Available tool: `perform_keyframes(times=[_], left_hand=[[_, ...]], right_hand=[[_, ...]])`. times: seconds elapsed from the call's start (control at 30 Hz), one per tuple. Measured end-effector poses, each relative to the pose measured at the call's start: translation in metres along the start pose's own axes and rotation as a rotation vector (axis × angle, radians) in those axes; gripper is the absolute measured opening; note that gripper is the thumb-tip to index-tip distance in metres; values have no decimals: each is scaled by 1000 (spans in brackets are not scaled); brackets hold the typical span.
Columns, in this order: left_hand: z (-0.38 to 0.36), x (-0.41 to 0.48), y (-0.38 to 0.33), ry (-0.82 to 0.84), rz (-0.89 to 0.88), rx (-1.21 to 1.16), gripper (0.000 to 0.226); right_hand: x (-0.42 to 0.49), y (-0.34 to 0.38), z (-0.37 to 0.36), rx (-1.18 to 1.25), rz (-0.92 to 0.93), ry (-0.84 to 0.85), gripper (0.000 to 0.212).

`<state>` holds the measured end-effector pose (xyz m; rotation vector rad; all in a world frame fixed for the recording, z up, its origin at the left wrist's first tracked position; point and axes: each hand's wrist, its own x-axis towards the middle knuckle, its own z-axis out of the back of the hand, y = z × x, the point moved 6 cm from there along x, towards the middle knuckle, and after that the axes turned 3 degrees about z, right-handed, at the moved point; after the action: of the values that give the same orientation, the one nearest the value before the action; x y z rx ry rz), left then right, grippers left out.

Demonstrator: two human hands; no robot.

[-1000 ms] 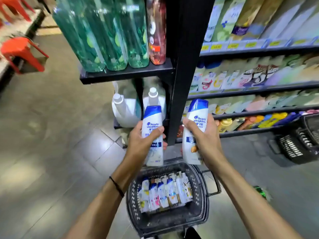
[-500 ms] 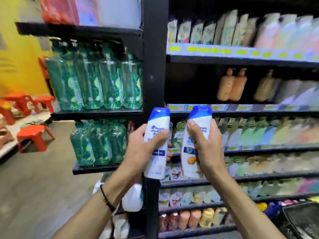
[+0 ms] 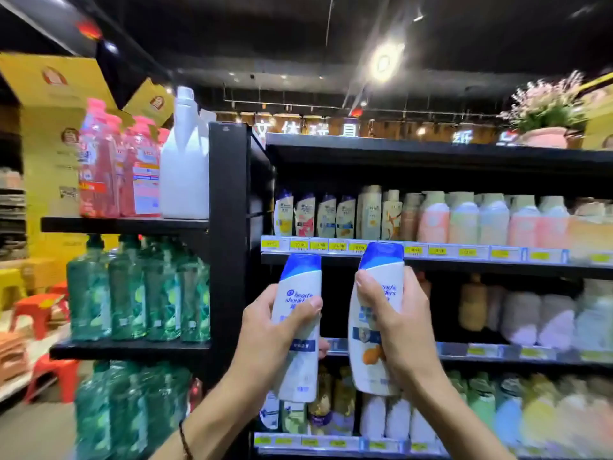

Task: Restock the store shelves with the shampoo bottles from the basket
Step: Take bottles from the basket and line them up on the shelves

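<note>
While cap-up, shampoo bottles (image 3: 300, 280) in left hand (image 3: 268, 330) and right hand (image 3: 398, 327).

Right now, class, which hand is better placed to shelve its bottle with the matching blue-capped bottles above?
Probably the left hand: the left bottle sits below the blue-capped row, while the right hand holds the right bottle under the beige bottles.

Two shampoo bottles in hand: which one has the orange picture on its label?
The right bottle, held in the right hand. The left bottle, in the left hand, shows only blue and white.
</note>
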<state>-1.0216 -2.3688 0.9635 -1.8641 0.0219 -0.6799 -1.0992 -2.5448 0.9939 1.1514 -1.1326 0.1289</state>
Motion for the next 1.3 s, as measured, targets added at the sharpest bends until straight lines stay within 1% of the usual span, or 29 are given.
perform_keyframes(times=[0.13, 0.2, 0.27, 0.37, 0.5, 0.63, 0.73, 0.83, 0.93, 1.03, 1.1, 1.2, 1.3], left_hand=[[-9, 16, -29, -9, -87, 54, 34], [-10, 24, -42, -13, -118, 48, 33], [-11, 33, -51, -7, -134, 52, 33], [-12, 49, -55, 12, -136, 39, 33], [-17, 70, -55, 50, -148, 44, 34], [-25, 95, -51, 47, -151, 70, 32], [-33, 124, -50, 8, -187, 68, 32], [-43, 161, -48, -34, -206, 142, 34], [-58, 203, -44, -37, -212, 175, 28], [-72, 241, -37, -28, -204, 189, 25], [-77, 266, -33, -49, -204, 208, 28], [-79, 301, -22, -113, -169, 223, 38], [-78, 331, -11, -154, -148, 297, 36]], right_hand=[[29, 12, 10, -43, 58, -29, 52], [37, 18, 11, -37, 47, -43, 57], [45, 20, 10, -27, 29, -56, 54], [56, 23, 5, -48, 52, -42, 48], [71, 22, -1, 41, 74, -29, 49], [93, 16, -7, 31, 112, -30, 48], [122, 5, -8, 18, 130, -39, 47], [157, -8, -5, -12, 168, -55, 52], [193, -24, 0, -22, 186, -52, 49], [224, -42, 4, -10, 161, -41, 48], [242, -54, 9, -6, 169, -49, 48], [264, -67, 15, 16, 187, -46, 47], [280, -80, 20, 25, 184, -27, 49]])
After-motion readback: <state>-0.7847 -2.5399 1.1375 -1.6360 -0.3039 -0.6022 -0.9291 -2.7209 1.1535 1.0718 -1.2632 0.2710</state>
